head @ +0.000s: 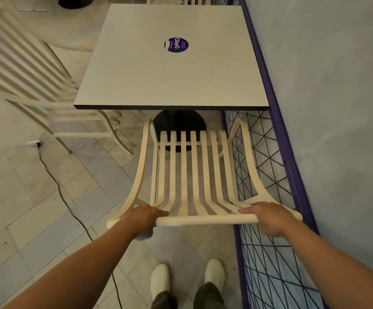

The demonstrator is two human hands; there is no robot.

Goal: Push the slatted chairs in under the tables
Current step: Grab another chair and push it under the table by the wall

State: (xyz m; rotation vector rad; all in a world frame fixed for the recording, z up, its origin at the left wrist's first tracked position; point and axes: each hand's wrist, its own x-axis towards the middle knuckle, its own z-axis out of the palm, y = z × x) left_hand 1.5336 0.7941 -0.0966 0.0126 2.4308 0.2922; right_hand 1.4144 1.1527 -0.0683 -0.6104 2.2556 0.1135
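A cream slatted chair (193,166) stands in front of me, its seat facing a square white table (172,70) with a round purple sticker. The seat's front edge lies just short of the table's near edge, above the table's black round base. My left hand (142,218) grips the left end of the chair's top rail. My right hand (270,218) grips the rail's right end. Both hands have fingers curled over the rail.
A second cream slatted chair (31,85) stands at the table's left side, angled outward. A purple wire-mesh fence (268,175) runs along the grey wall on the right, close beside the chair. A black cable (56,181) trails across the tiled floor.
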